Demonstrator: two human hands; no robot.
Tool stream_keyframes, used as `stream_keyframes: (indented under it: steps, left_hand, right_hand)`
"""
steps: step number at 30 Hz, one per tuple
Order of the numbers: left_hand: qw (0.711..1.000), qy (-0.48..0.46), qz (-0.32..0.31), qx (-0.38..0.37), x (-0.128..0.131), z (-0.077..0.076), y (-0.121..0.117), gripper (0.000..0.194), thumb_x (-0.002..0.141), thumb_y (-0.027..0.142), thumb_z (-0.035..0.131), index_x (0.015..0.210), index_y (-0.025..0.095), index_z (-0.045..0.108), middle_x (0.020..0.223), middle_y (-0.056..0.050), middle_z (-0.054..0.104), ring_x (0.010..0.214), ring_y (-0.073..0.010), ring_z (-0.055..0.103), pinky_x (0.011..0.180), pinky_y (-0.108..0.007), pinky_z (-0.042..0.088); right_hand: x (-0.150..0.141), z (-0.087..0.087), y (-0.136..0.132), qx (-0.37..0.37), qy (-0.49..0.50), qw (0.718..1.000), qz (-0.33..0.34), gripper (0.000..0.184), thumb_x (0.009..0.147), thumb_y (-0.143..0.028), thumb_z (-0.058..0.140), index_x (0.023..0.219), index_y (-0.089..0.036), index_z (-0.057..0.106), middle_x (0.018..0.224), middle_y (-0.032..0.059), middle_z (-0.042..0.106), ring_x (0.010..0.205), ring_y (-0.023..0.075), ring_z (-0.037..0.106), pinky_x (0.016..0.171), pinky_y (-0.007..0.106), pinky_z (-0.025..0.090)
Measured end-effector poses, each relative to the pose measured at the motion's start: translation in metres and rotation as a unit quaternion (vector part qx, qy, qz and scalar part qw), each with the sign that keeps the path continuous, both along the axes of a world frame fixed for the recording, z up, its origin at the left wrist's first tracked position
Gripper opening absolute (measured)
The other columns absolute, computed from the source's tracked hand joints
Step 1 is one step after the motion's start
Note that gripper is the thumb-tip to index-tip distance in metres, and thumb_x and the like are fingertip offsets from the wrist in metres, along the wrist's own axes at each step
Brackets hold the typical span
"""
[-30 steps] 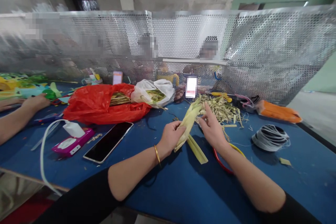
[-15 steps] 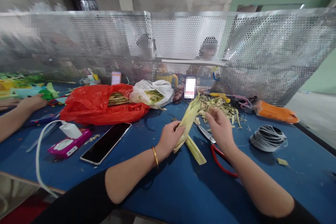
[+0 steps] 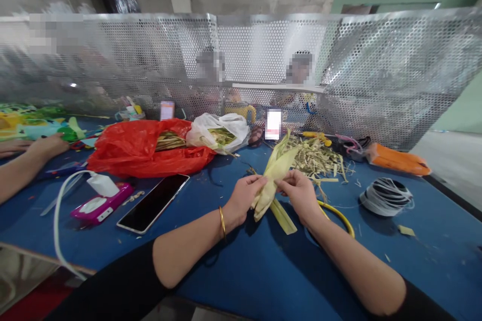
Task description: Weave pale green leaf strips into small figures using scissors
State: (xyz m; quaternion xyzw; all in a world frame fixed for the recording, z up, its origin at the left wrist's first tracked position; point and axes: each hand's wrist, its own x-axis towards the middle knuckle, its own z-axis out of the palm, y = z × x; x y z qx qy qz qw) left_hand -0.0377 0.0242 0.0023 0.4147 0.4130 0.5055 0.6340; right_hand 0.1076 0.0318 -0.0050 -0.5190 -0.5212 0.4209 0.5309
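Corn husk [image 3: 274, 174], pale yellow-green and folded lengthwise, now sits between both hands just above the blue desk [image 3: 241, 271], its pointed end aimed up toward the pile of husk scraps [image 3: 316, 156]. Half a second ago the right hand [image 3: 299, 194] was lifted off to the side, near the scraps and above the red-handled scissors; it has since come back in and its fingertips pinch the husk's right edge near the middle. The left hand [image 3: 243, 199] has kept its place all along, its grip closed round the lower part of the husk, a gold bangle [image 3: 223, 222] on that wrist. So the husk has gone from a one-handed hold to a two-handed one, which I judge suits folding or shaping the leaf rather than cutting it. A second strip of husk [image 3: 281, 215] lies flat on the desk just below the hands. The scissors are mostly hidden under the right forearm; only a yellow loop [image 3: 339, 214] shows there now. Further left lie a dark phone [image 3: 155, 202], a pink box [image 3: 101, 205] and a red plastic bag [image 3: 145, 150]; a coil of wire [image 3: 387, 195] rests to the right. Another person's hand [image 3: 47, 146] rests at the far left edge.
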Motion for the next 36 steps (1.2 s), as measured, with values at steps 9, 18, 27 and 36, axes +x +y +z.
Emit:
stream_keyframes:
  steps: [9, 18, 27, 36]
  left_hand:
    - [0.986, -0.085, -0.003, -0.141, -0.002, 0.001, 0.007, 0.016, 0.074, 0.027, 0.066, 0.075, 0.012, 0.066, 0.063, -0.003, 0.066, 0.050, -0.0111, 0.059, 0.049, -0.021, 0.046]
    - [0.989, -0.089, 0.064, -0.098, -0.011, 0.004, 0.017, 0.006, 0.072, 0.007, 0.062, 0.074, 0.012, 0.064, 0.065, -0.004, 0.068, 0.052, -0.0122, 0.063, 0.053, -0.022, 0.050]
    - [0.988, -0.097, 0.058, -0.102, -0.011, 0.009, 0.014, 0.009, 0.081, 0.010, 0.056, 0.076, 0.011, 0.064, 0.065, -0.005, 0.067, 0.055, -0.0129, 0.064, 0.053, -0.021, 0.051]
    - [0.982, -0.147, -0.061, -0.105, -0.013, 0.018, 0.010, 0.011, 0.083, 0.022, 0.062, 0.082, 0.012, 0.065, 0.073, -0.006, 0.068, 0.054, -0.0119, 0.062, 0.052, -0.022, 0.051]
  right_hand:
    - [0.003, 0.010, -0.003, 0.107, -0.025, 0.994, 0.011, 0.013, 0.063, -0.026, 0.067, 0.064, -0.020, 0.055, 0.062, -0.0035, 0.054, 0.060, 0.0128, 0.048, 0.058, 0.026, 0.039]
    - [0.004, 0.029, -0.010, 0.023, 0.178, 0.984, 0.024, 0.021, 0.064, -0.029, 0.070, 0.080, -0.021, 0.061, 0.062, -0.0047, 0.059, 0.052, 0.0104, 0.050, 0.052, 0.023, 0.042]
    - [0.016, 0.032, -0.001, 0.043, 0.096, 0.991, -0.087, 0.026, 0.064, -0.033, 0.069, 0.085, -0.018, 0.063, 0.060, -0.0031, 0.062, 0.051, 0.0119, 0.051, 0.047, 0.024, 0.040]
    - [0.011, 0.021, -0.001, 0.039, 0.017, 0.997, -0.060, 0.022, 0.069, -0.038, 0.068, 0.076, -0.020, 0.058, 0.051, -0.0048, 0.057, 0.044, 0.0116, 0.048, 0.045, 0.025, 0.039]
